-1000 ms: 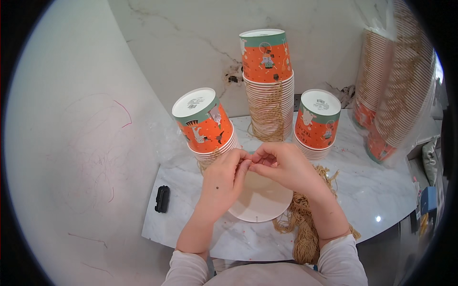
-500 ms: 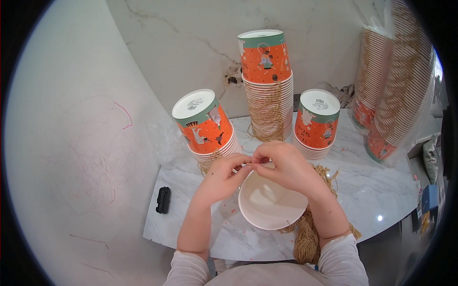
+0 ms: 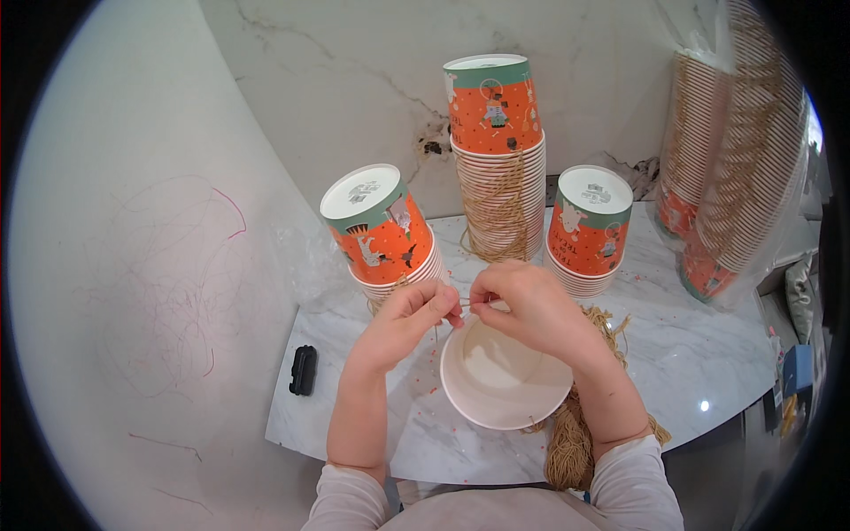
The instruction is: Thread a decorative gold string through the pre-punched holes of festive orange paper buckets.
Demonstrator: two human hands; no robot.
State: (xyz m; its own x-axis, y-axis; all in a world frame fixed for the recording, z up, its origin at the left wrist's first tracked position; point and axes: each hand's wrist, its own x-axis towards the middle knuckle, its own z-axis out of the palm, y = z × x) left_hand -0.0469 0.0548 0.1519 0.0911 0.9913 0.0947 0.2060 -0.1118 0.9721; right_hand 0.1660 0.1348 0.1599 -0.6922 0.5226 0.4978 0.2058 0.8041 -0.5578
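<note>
Both hands are over the far rim of a white paper bucket [image 3: 505, 376], whose open mouth faces me. My left hand [image 3: 409, 320] is pinched on a thin tan cord, and a loose strand hangs below it. My right hand [image 3: 516, 296] pinches the same cord close to the rim, just to the right of the left fingers. A short piece of cord spans the small gap between them. Fingers and rim hide any knot or hole there. At the bucket's near rim a bit of cord [image 3: 534, 419] shows. Beside the bucket, under my right forearm, lies a bundle of tan cords [image 3: 569, 447].
Upside-down stacks of orange and green paper buckets stand at the left [image 3: 376, 234], middle [image 3: 493, 106] and right [image 3: 591, 234] behind my hands. Bagged bucket stacks [image 3: 753, 168] lean at the far right. A small black case [image 3: 303, 371] lies on the marble table [image 3: 699, 354] near its left edge.
My left hand has moved slightly left and turned, drawing away from the right fingers, so cord shows between them. The bucket has tipped a little, showing more of its inside.
</note>
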